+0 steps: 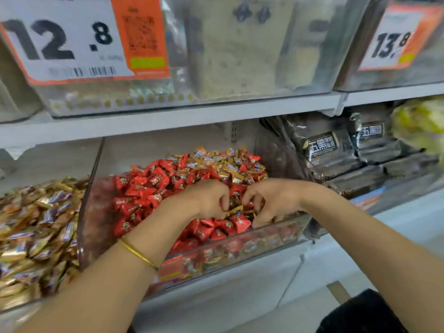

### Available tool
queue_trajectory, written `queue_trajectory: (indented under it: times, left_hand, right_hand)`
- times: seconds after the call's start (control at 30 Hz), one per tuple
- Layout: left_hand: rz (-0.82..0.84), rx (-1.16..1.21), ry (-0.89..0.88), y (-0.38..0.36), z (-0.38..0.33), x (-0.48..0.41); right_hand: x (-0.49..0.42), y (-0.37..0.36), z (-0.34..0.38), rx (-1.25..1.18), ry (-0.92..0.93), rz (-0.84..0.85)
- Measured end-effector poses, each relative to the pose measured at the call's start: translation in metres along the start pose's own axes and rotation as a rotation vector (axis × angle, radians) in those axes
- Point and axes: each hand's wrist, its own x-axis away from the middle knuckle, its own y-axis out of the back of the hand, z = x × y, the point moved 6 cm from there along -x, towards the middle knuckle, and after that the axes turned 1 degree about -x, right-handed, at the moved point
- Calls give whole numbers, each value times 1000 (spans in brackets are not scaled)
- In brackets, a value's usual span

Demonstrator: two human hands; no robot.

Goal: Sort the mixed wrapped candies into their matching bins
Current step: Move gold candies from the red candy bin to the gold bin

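A clear plastic bin (242, 251) on the lower shelf holds a heap of red wrapped candies (144, 188), with gold wrapped candies (230, 164) mixed in at its back right. Both hands are inside this bin at its front. My left hand (206, 198) has its fingers curled down and pinches a gold candy (234, 209) lying between the two hands. My right hand (271, 200) is curled over the candies beside it, fingertips in the pile; what it holds is hidden. The bin to the left (83, 212) is full of gold and purple wrapped candies (38, 227).
Black snack packets (336, 152) fill the bin to the right. Above, a white shelf edge (168, 121) carries clear bins with price tags 12.8 (60, 39) and 13.8 (394, 44). A gold bangle (138, 254) circles my left wrist.
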Motion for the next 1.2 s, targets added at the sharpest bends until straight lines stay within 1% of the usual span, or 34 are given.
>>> queue_trajectory:
  times: [0.07,0.13,0.23,0.27,0.3,0.4,0.47,0.57,0.7,0.8,0.87,0.97,1.07,1.1,1.13,1.2]
  left_hand:
    - [34,-28,38,3,8,-3]
    - [18,-39,56,9,9,-4]
    - [-31,151,0,10,-2,-8]
    - [-44,161,-19,8,-7,-9]
    - [-49,123,-35,6,-10,-11]
    - [11,35,-50,-4,-11,-16]
    - [39,29,-59,-6,-8,-17]
    - [-4,13,-65,-2,-4,-15]
    - [-106,122,-26,10,8,-10]
    - [-187,216,-8,19,19,-6]
    - [-219,289,16,21,23,-3]
    - [-233,407,64,24,27,2]
    - [-262,537,76,29,28,5]
    - [-285,588,95,31,29,7]
    - [-312,653,121,34,30,9]
    - [-363,844,154,37,32,12]
  right_hand:
    - [-6,-1,0,-5,13,-22]
    - [-12,-2,-1,-32,21,-54]
    - [-18,-2,1,8,51,-133]
    - [-19,-2,2,30,58,-149]
    - [-20,-2,4,61,64,-158]
    - [-21,-4,8,137,76,-195]
    - [-20,-3,6,97,75,-226]
    - [-16,3,-1,-38,51,-273]
    - [-11,14,-12,-310,39,-373]
    - [-3,21,-19,-622,19,-414]
    - [0,21,-22,-871,-10,-355]
    - [-1,13,-19,-1216,-39,-222]
    - [-6,6,-19,-1653,-130,-186]
    - [-7,3,-19,-1760,-172,-186]
    - [-7,1,-18,-1826,-212,-182]
    - [-7,-2,-18,-1871,-257,-171]
